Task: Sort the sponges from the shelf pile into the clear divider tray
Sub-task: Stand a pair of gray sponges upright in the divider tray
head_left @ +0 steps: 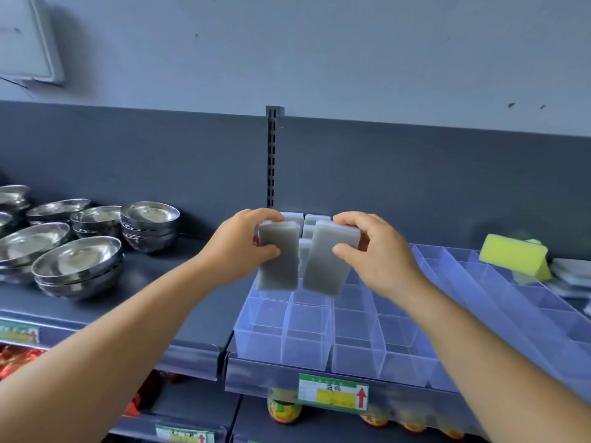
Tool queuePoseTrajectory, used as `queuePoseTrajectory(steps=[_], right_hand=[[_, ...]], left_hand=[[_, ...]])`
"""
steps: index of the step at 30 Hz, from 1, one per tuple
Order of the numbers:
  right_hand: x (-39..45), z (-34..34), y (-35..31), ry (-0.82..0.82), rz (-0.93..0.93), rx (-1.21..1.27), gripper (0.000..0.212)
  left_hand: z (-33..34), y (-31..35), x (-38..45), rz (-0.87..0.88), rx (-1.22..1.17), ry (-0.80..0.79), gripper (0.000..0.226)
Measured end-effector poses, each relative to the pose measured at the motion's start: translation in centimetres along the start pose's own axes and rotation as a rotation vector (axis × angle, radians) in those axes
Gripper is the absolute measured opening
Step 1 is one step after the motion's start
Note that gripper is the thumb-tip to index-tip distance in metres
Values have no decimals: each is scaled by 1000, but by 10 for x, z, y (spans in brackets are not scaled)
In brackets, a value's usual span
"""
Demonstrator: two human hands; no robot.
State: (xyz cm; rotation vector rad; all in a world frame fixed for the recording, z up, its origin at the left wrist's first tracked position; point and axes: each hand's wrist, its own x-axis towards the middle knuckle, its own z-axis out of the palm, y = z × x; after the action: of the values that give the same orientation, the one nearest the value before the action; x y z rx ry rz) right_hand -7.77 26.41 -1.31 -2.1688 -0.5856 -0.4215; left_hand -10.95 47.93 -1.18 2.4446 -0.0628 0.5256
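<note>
My left hand (pixel 244 243) grips a grey rectangular sponge (pixel 279 270) by its upper end, upright over the clear divider tray (pixel 307 338). My right hand (pixel 372 251) holds a second grey sponge (pixel 324 265), tilted slightly, right beside the first. Both sponges hang above the tray's back left compartments. Behind them, several grey sponges (pixel 315 223) stand in the rearmost compartments, partly hidden by my hands. A yellow sponge (pixel 515 255) lies on the tray's far right dividers.
Stacks of steel bowls (pixel 78 266) fill the dark shelf to the left. More flat grey sponges (pixel 572 273) lie at the right edge. A slotted upright (pixel 271 155) runs up the back panel. Jars (pixel 284 410) sit on the shelf below.
</note>
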Motion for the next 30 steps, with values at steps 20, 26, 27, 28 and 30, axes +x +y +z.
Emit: queuePoseTrajectory(steps=[20, 26, 27, 28, 30], right_hand=[[6, 34, 17, -139, -11, -144, 28], [1, 48, 22, -267, 17, -314, 31], [1, 49, 22, -271, 25, -326, 32], [2, 50, 23, -275, 30, -337, 33], [4, 50, 21, -295, 31, -359, 38]], left_hand=[[33, -38, 1, 4, 202, -153, 44], [36, -36, 1, 13, 297, -159, 46], [36, -35, 1, 18, 317, -161, 47], [35, -34, 1, 25, 338, -163, 48], [34, -32, 1, 39, 381, -178, 53]])
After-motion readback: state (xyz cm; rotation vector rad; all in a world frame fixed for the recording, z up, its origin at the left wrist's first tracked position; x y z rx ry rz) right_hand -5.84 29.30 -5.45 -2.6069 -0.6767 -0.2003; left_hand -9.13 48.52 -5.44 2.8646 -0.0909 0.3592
